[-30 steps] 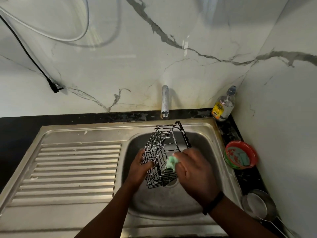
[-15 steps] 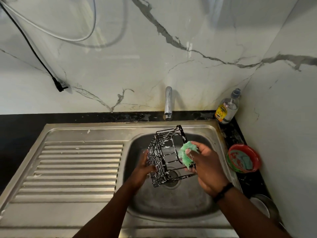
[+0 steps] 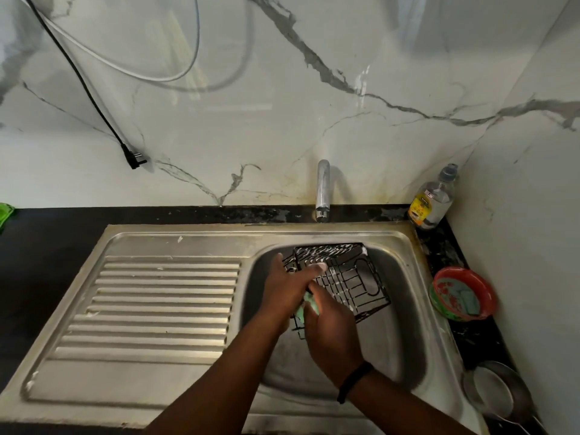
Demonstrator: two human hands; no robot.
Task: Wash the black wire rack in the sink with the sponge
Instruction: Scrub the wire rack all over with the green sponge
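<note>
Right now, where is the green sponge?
In the head view the green sponge sits low in the sink basin, pinched in the right hand against the black wire rack's near-left edge.

Rack (image 3: 345, 277) sits in the sink (image 3: 405, 309), tap (image 3: 322, 189) behind it, bottle (image 3: 434, 199) and bowl (image 3: 461, 293) on the worktop (image 3: 445, 255) to my right.
</note>
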